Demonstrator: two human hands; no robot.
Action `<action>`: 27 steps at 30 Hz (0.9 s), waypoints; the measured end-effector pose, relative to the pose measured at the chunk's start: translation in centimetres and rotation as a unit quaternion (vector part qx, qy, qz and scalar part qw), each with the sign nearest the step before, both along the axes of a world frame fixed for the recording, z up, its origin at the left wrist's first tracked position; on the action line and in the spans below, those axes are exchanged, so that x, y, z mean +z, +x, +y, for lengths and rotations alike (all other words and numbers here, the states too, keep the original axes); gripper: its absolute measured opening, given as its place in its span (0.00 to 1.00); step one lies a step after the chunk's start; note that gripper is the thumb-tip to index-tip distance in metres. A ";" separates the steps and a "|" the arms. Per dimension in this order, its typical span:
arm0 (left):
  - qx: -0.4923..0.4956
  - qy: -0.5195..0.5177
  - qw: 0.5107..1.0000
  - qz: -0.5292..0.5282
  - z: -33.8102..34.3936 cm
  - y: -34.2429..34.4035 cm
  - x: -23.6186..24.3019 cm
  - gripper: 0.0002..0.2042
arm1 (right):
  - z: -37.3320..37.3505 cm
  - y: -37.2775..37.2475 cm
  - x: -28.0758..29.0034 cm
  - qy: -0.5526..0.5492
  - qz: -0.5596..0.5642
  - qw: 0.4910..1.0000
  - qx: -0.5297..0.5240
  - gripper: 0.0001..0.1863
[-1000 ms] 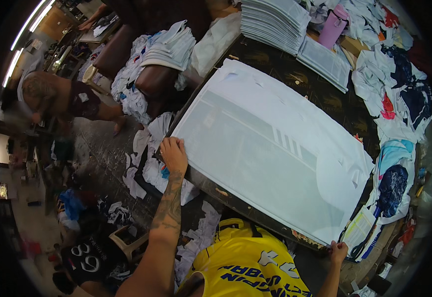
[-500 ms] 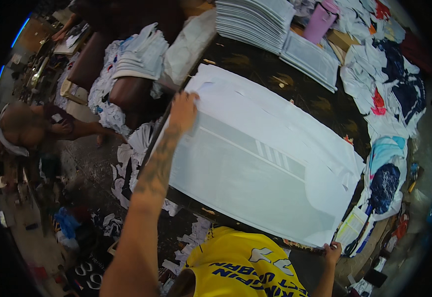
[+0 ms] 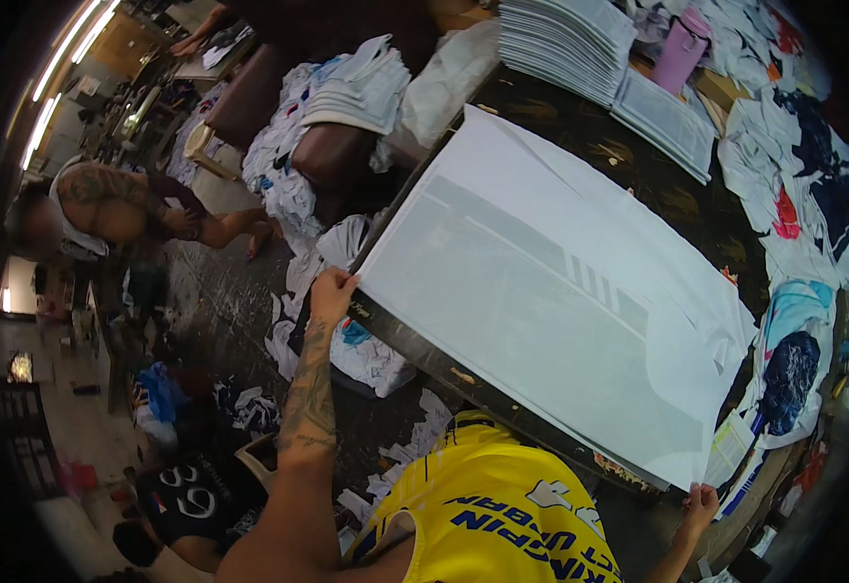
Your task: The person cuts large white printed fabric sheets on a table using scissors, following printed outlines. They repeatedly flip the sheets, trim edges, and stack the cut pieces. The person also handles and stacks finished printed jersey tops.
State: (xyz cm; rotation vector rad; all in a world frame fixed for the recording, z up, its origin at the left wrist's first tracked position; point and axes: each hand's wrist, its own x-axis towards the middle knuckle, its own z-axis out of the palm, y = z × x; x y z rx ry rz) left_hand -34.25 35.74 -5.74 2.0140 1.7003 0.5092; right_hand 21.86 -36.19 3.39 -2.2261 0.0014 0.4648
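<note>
A large sheet (image 3: 512, 291) with a white border and a pale grey printed panel with stripes lies over the dark table (image 3: 541, 92). At its near left corner, my left hand (image 3: 332, 291) is closed, with thumb and fingertips pinching the edge. My right hand (image 3: 702, 501) is closed on the near right corner, at the table's front edge. Between my hands, the sheet's near edge runs along the table's front. Its far side looks slightly creased, and a curved cut-out outline shows toward the right end.
Stacked grey-white sheets (image 3: 565, 49) stand at the table's far side, with a pink tumbler (image 3: 682, 49) nearby. Heaped cloth (image 3: 750, 160) lines the right, beside a dark blue bundle (image 3: 791, 384). White fabric pieces (image 3: 356, 92) are piled far left. Two people, one bending (image 3: 103, 209), are at left.
My left hand has come off the sheet's far left part and drawn back to its near left corner. My right hand stays at the near right corner. The view has shifted left.
</note>
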 end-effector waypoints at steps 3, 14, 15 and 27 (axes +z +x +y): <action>-0.097 0.089 0.991 -0.008 1.1 0.1 -0.6 0.11 | 0.4 0.1 0.5 -0.017 -0.015 0.999 0.035 0.12; -0.092 -0.032 0.995 0.038 3.6 0.6 2.7 0.09 | 4.5 -2.3 5.5 -0.031 -0.032 0.999 -0.004 0.09; -0.064 -0.050 0.997 0.008 3.8 0.7 3.2 0.09 | 4.7 -2.3 5.8 -0.036 -0.038 0.999 -0.011 0.09; -0.035 -0.012 0.999 0.036 2.0 0.9 2.6 0.07 | 0.1 -2.9 1.4 -0.025 -0.022 0.999 -0.003 0.09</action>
